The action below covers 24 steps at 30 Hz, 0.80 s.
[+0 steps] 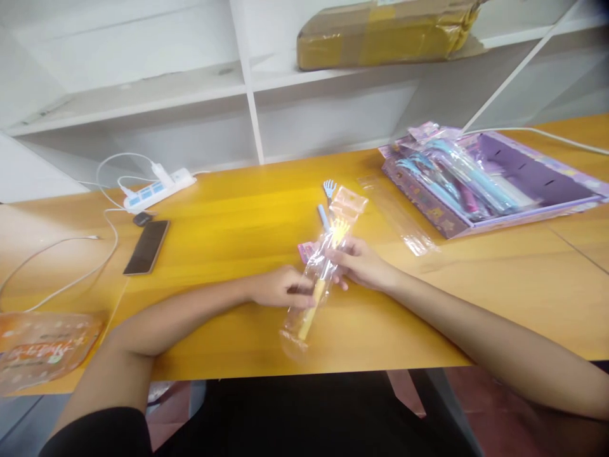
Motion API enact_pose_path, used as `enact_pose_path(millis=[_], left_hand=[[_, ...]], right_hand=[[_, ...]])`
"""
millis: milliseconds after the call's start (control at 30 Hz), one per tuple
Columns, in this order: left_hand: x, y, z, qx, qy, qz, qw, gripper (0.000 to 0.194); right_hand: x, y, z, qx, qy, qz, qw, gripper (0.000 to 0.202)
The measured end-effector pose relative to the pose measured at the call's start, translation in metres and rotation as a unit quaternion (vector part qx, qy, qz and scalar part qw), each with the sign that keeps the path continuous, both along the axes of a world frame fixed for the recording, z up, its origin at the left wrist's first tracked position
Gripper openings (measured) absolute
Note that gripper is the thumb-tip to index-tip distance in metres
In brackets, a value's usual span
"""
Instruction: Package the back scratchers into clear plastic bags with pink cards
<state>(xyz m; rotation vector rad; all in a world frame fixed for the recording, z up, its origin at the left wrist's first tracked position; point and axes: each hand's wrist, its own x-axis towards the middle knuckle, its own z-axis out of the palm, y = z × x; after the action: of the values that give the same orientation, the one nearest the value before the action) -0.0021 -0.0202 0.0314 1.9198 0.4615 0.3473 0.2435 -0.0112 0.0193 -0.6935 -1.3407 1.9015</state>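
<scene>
Cellophane sleeve, clear and shiny (328,266), holds a yellow stick with a hand-shaped head (318,295); it slants over the yellow wooden table (228,222), lower end near the front edge. Your left hand (284,289) pinches its lower part and your right hand (360,263) grips it higher up. You have wood showing between your left forearm and the dark phone (147,247); the purple patterned cardboard tray (523,171) sits beyond your right forearm. Orange writing on the plastic bag (47,349) is too blurred to read.
</scene>
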Motion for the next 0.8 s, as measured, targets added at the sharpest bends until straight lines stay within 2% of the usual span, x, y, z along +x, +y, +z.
enact_pose_path(millis=[67,167,267,367,433,500,567,633,700,800], left_hand=[[-0.001,0.005,-0.006,-0.081,-0.062,0.063,0.993,0.054],[0.0,0.013,-0.016,-0.165,-0.176,0.185,0.953,0.049],[0.002,0.022,-0.023,-0.181,-0.229,0.256,0.922,0.045],[0.004,0.026,-0.023,-0.185,-0.222,0.291,0.912,0.05],[0.004,0.027,-0.022,-0.189,-0.205,0.288,0.916,0.054],[0.003,0.028,-0.023,-0.184,-0.188,0.278,0.924,0.052],[0.002,0.03,-0.025,-0.174,-0.183,0.279,0.926,0.048],[0.002,0.031,-0.028,-0.174,-0.192,0.29,0.921,0.044],[0.002,0.032,-0.031,-0.185,-0.202,0.306,0.912,0.039],[0.004,0.03,-0.031,-0.209,-0.212,0.326,0.897,0.032]], right_hand=[[-0.001,-0.003,0.003,0.004,-0.022,0.076,0.997,0.042],[-0.005,-0.011,0.008,0.011,-0.072,0.181,0.981,0.036],[-0.01,-0.017,0.011,0.045,-0.124,0.21,0.969,0.035],[-0.009,-0.014,0.01,0.08,-0.165,0.219,0.958,0.037],[-0.003,-0.008,0.009,0.119,-0.191,0.206,0.952,0.04],[0.007,0.001,0.01,0.229,-0.236,0.154,0.932,0.042],[0.018,0.011,0.011,0.379,-0.302,0.071,0.872,0.045],[0.029,0.02,0.011,0.482,-0.362,0.002,0.798,0.045],[0.037,0.026,0.009,0.515,-0.393,-0.024,0.761,0.046],[0.041,0.031,0.0,0.518,-0.396,-0.019,0.758,0.054]])
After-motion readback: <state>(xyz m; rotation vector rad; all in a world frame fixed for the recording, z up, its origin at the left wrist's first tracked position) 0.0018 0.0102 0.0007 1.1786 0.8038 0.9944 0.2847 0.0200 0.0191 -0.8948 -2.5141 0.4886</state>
